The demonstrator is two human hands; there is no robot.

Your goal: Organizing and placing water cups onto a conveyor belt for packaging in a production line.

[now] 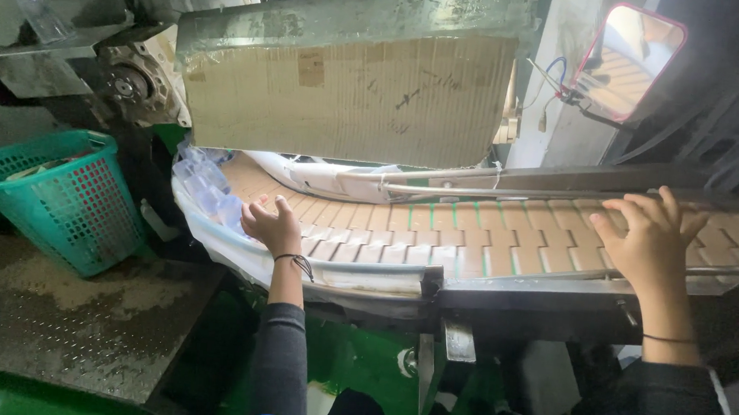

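Note:
A tan slatted conveyor belt (437, 238) curves from the left to the right between metal guide rails. My left hand (271, 225) rests on the belt's near-left edge, fingers curled, next to several clear plastic bottles (206, 189) bunched at the curve. My right hand (649, 240) lies flat and spread on the belt at the right, holding nothing. Both arms wear dark sleeves and a thin wrist band.
A cardboard sheet (351, 94) hangs over the belt under a worn metal hood. A teal plastic basket (63, 195) stands on the checker-plate floor at the left. A pink-framed mirror (627, 61) sits at the upper right. Green machine frame lies below the belt.

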